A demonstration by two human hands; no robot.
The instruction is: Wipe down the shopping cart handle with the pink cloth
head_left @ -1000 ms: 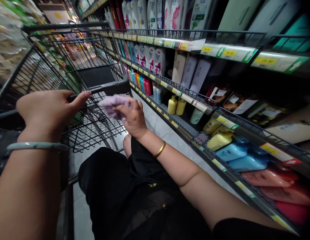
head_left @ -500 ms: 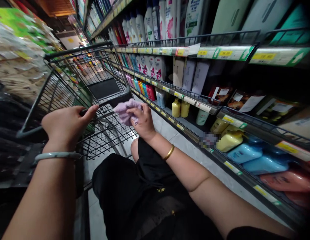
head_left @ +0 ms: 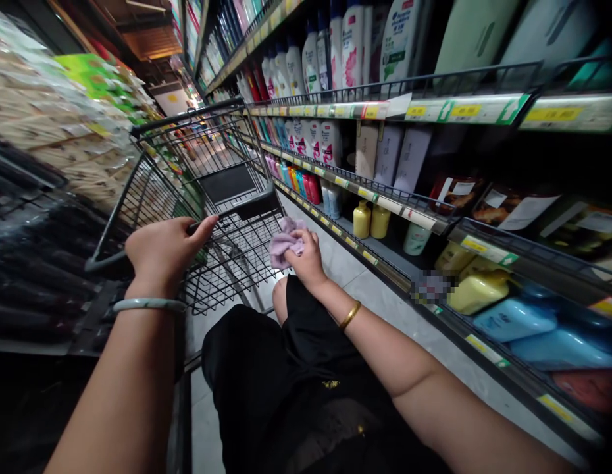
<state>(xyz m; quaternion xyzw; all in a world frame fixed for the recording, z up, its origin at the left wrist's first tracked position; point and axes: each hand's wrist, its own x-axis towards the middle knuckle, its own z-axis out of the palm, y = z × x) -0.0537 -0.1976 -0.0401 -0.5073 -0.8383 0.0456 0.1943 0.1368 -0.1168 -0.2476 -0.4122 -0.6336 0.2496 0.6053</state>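
Note:
My left hand (head_left: 162, 250) is wrapped round the handle of a dark wire shopping cart (head_left: 237, 270), which stands ahead of me. A crumpled lilac cloth (head_left: 285, 247) is pinched in my right hand (head_left: 308, 260), just right of the cart's near end and above my knee. Part of the cloth is hidden behind the fingers. The visible part of the cart's wire basket holds nothing that I can make out, apart from a dark panel (head_left: 229, 184) at its inner side.
Along the right runs a shelf (head_left: 409, 210) with shampoo bottles (head_left: 353, 46), boxes (head_left: 387, 155) and yellow pump bottles (head_left: 361, 219). Blue bottles (head_left: 516, 319) lie low at the near right. Stacked plastic-wrapped packs (head_left: 59, 131) line the left. Pale floor tiles (head_left: 358, 283) show between cart and shelf.
The view has swung slightly left, so cart, hands and shelf appear farther right. My right hand, with the cloth, sits a little lower against the cart. My left hand keeps its grip.

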